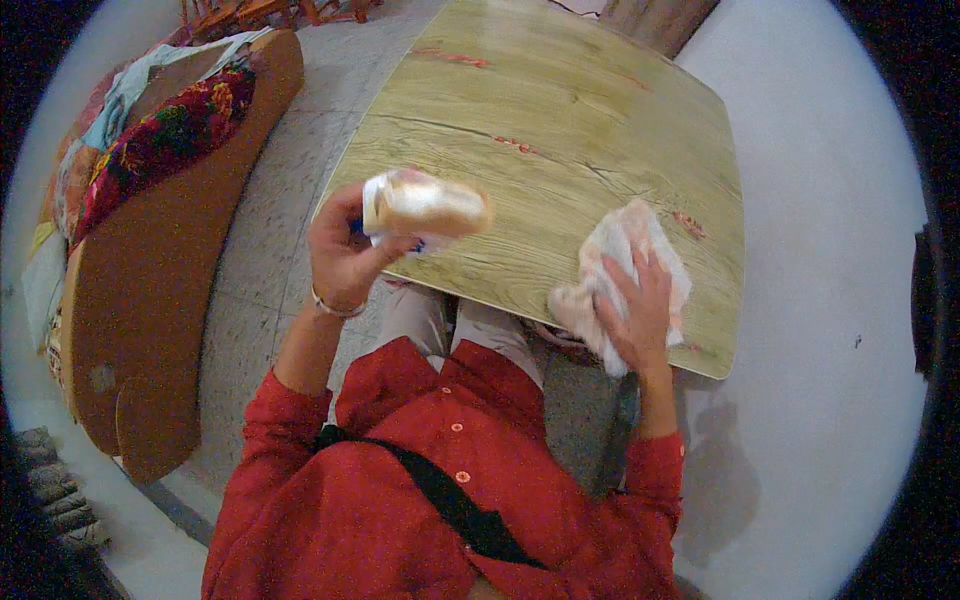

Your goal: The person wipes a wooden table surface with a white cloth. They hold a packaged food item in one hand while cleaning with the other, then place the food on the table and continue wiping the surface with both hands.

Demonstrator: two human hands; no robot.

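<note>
A rounded, shiny white and tan container (430, 207) with blue marks is raised over the table's near left edge. My left hand (348, 250) is closed around its left end, thumb below it; motion blur hides its exact kind. A pale white and peach cloth (625, 240) lies bunched at the near right of the wood-patterned table (540, 110). My right hand (640, 310) presses on this cloth from above, fingers stretched over it and holding it against the tabletop. Part of the cloth hangs past the near edge.
To the left stands a brown wooden piece of furniture (150, 310) with a colourful flowered fabric (170, 140) on it. A white wall (820, 250) runs close along the table's right side. Wooden legs show at the far left, and a brown curtain (660, 22) hangs behind the table.
</note>
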